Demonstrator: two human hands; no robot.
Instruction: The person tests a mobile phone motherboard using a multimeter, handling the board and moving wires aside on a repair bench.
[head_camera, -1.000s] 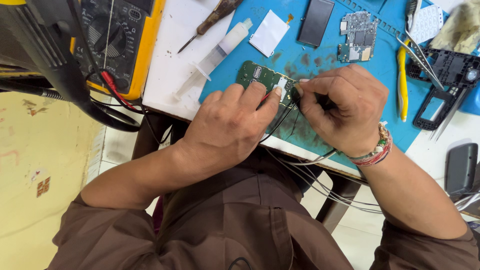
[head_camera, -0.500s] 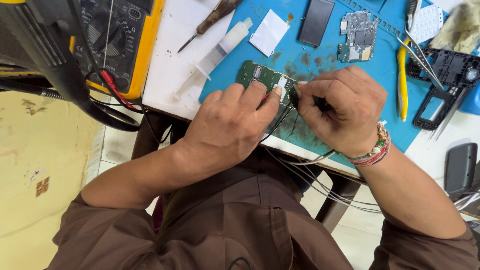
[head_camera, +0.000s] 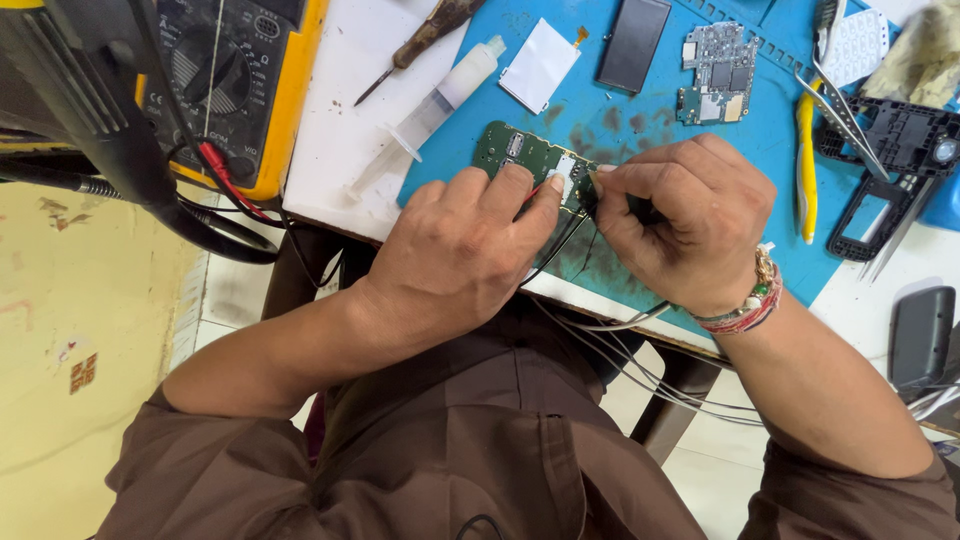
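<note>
We found the green circuit board (head_camera: 525, 160) lying flat on the blue mat (head_camera: 640, 110) near the front edge of the bench (head_camera: 345, 120). The left hand (head_camera: 460, 255) rested on the board's near edge, its fingers (head_camera: 545, 200) curled and pressing a red-tipped probe lead against the board; the tip itself was mostly hidden beneath the fingertips. The right hand (head_camera: 680, 225) lay just beside it, fingers closed tight round a black probe (head_camera: 640, 212), whose point met the board's right end. Thin dark wires (head_camera: 600, 335) ran from under both hands down over the bench edge.

Beyond the board we noted a syringe (head_camera: 430, 110) lying across the boundary of mat and white surface, a wooden-handled screwdriver (head_camera: 420, 40), a white rectangular piece (head_camera: 540, 65), a dark rectangular panel (head_camera: 632, 45) and a second, smaller circuit board (head_camera: 715, 75). A yellow-cased multimeter (head_camera: 235, 80) stood at the left, with red and black leads plugged in. To the right lay a yellow pry tool (head_camera: 806, 165), tweezers (head_camera: 845, 115) and a black phone frame (head_camera: 890, 170). The right wrist carried beaded bracelets (head_camera: 750, 300).
</note>
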